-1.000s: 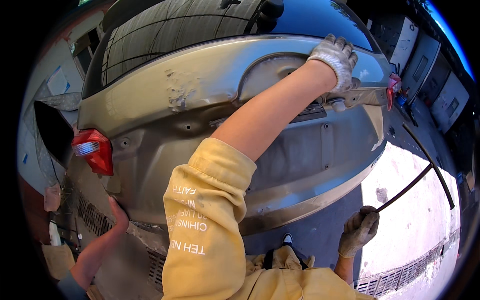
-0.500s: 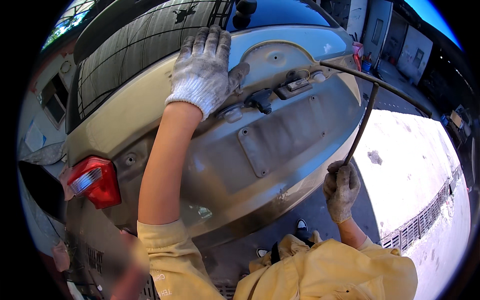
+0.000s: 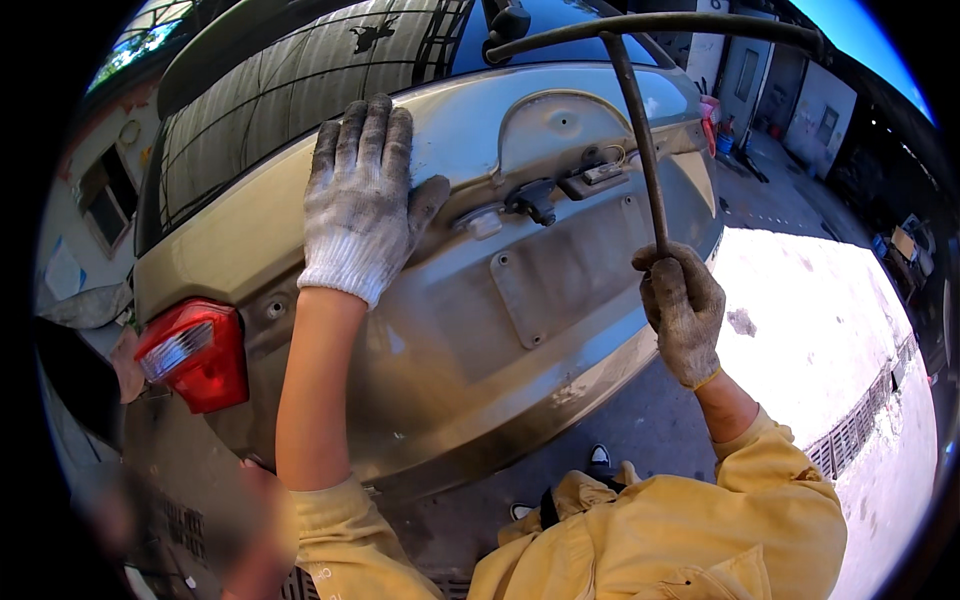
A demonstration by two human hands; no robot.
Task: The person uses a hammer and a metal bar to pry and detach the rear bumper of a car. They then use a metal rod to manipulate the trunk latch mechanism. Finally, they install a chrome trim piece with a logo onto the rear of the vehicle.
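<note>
"So, where is the gloved left hand (image 3: 360,200) resting?"

"It is lying open and flat on the upper left of the tailgate (image 3: 440,350), its fingers pointing toward the rear window (image 3: 310,110) and its thumb spreading toward the middle."

"And the gloved right hand (image 3: 685,315)?"

"That one is gripping the lower end of a dark T-shaped bar (image 3: 641,140), its fingers curling tightly around the shaft near the tailgate's right side."

"Where is the bar standing?"

"It is slanting up in front of the tailgate's right half, its crosspiece spanning the area near the top edge. Whether it is touching the tailgate, I am not able to tell."

"What else is showing?"

"A red tail light (image 3: 195,355) is sitting at the tailgate's left end, and a sunlit floor (image 3: 800,310) is gleaming to its right."
</note>
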